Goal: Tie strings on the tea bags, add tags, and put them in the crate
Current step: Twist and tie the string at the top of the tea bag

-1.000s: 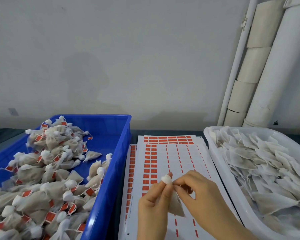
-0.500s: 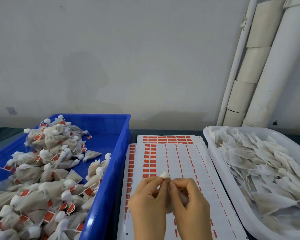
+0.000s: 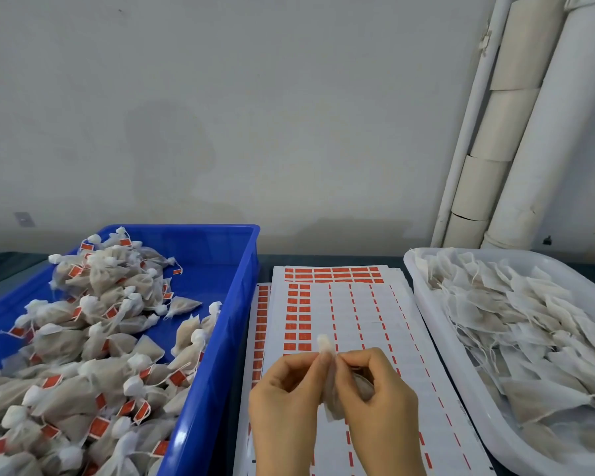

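Note:
A small beige tea bag (image 3: pixel 330 396) is held upright between both hands over the sheet of red tags (image 3: pixel 344 314). My left hand (image 3: pixel 285 403) pinches its gathered white neck, and the tuft sticks up above my fingertips. My right hand (image 3: pixel 378 400) curls around the bag's right side, fingertips meeting the left hand's at the neck; most of the bag is hidden. The blue crate (image 3: pixel 217 341) on the left holds several tied bags with red tags. The white tray (image 3: pixel 440 334) on the right is piled with untied bags and loose strings.
A second tag sheet (image 3: pixel 261 324) peeks out under the first. White pipes and cardboard tubes (image 3: pixel 502 139) lean in the back right corner against the grey wall. The dark table edge shows between crate, sheets and tray.
A second ago the hands were apart with the bag hanging from the left hand; they have since closed together around it, and the tuft now points more upright.

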Available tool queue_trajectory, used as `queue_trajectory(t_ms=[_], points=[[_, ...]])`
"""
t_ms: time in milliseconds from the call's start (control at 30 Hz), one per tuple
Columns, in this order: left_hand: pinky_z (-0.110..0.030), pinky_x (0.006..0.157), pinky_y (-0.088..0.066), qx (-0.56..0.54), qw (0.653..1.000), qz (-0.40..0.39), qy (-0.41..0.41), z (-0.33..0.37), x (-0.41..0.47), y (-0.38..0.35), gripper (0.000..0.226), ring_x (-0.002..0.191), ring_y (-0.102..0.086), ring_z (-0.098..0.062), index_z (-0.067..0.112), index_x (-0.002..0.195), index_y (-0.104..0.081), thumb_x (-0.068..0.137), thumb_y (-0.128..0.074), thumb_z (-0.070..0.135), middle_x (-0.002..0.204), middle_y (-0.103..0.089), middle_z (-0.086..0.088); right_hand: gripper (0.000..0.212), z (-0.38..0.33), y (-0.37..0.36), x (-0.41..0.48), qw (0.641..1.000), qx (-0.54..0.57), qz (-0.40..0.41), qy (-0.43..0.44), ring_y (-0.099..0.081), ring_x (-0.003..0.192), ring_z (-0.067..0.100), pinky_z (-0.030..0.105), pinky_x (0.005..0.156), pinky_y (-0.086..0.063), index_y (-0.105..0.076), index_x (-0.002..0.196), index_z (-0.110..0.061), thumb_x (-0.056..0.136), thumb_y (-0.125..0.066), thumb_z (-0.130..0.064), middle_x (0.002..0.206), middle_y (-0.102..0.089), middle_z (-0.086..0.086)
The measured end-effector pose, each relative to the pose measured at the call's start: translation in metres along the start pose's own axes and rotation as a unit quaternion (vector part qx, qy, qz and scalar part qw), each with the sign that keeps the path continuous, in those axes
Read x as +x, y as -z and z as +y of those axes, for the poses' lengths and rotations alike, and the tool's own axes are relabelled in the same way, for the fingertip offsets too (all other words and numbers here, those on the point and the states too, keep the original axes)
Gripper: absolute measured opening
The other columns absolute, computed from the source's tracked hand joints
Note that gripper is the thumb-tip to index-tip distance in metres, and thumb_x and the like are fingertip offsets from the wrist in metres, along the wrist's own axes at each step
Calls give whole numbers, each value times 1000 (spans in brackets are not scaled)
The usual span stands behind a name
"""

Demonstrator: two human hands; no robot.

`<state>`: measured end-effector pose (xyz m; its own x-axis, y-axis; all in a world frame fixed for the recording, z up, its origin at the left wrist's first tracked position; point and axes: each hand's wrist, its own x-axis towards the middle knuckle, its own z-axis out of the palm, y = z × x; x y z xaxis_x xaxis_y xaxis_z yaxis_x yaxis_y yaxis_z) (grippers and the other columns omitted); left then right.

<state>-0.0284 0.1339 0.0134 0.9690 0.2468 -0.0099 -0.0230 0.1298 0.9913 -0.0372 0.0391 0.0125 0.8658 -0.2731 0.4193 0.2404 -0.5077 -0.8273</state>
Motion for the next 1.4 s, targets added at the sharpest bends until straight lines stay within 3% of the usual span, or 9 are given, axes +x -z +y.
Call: queue_trajectory(t_ms=[167,400,600,733,933,1200,1267,1333,1400], points=[[-26,66,-56,-20,999,-49,1,2,-3,-3,7,71,-68,-18,16,72,-69,79,-68,14,71,-70,-1,12,-1,3,2,1000,11,-13,-8,-63,70,4,8,63,-50,-61,81,-25,76,-71,-21,75,-65,-15],[-21,73,-54,47,982,-108,-146,7,-1,7,31,86,-62,-14,33,76,-73,78,-68,2,86,-66,3,14,-14,14,6,996,12,-84,-36,-60,71,-1,5,67,-47,-55,79,-33,79,-69,-28,72,-60,-21],[-14,74,-51,131,959,-163,-191,13,4,15,21,90,-61,-8,48,85,-69,68,-65,35,89,-65,14,7,-14,22,13,984,27,-134,-115,-61,82,4,14,74,-51,-61,90,-28,84,-65,-27,86,-66,-12],[-14,72,-51,182,952,-149,-197,4,10,19,21,93,-59,-1,36,77,-68,76,-73,16,97,-61,25,5,-10,26,16,980,48,-134,-139,-61,87,5,12,71,-49,-67,89,-24,86,-64,-23,89,-68,-9],[-11,70,-52,177,949,-135,-225,-5,10,20,53,85,-65,-4,55,76,-68,73,-74,3,89,-68,22,6,-6,23,18,978,44,-140,-147,-62,86,5,10,69,-47,-67,89,-23,85,-64,-27,87,-68,-10],[-11,72,-52,139,965,-52,-214,-14,5,9,41,82,-67,-4,41,80,-69,71,-74,1,80,-72,12,6,-2,14,17,976,115,-93,-159,-64,79,8,10,57,-46,-68,79,-22,82,-66,-27,77,-70,-8],[-11,72,-51,145,969,-51,-195,-14,5,8,36,85,-66,-6,40,83,-68,75,-72,5,83,-70,14,8,-1,13,16,977,120,-93,-152,-63,76,6,7,57,-45,-69,78,-25,84,-64,-25,75,-69,-10],[-8,72,-50,185,954,-76,-226,-11,2,9,13,87,-63,-4,33,92,-70,80,-64,30,88,-66,21,9,0,13,14,978,105,-106,-145,-62,77,5,6,58,-45,-69,82,-28,86,-62,-26,78,-69,-12],[2,72,-44,257,906,-91,-323,-7,3,12,50,92,-56,7,22,103,-68,84,-40,59,88,-61,23,9,1,13,14,980,76,-121,-137,-62,81,5,8,61,-46,-69,88,-29,87,-60,-28,83,-69,-13]])
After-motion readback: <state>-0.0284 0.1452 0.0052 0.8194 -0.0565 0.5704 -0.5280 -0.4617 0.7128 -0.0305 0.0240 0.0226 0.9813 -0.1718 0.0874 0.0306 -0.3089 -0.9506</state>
